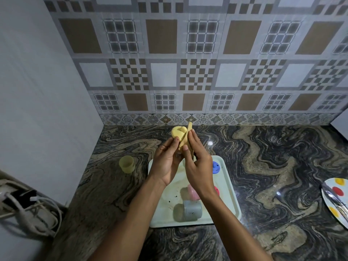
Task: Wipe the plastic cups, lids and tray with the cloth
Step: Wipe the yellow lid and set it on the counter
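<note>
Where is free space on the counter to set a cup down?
Bare counter between tray and plate, and behind the tray to the wall. Left of the tray stands only a yellow cup. The tray itself is crowded.

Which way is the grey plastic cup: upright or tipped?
Tipped: the grey plastic cup lies on its side on the pale rectangular tray.

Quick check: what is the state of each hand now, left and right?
Left hand: grips the yellow lid.
Right hand: pinches the cloth against that lid.
</note>
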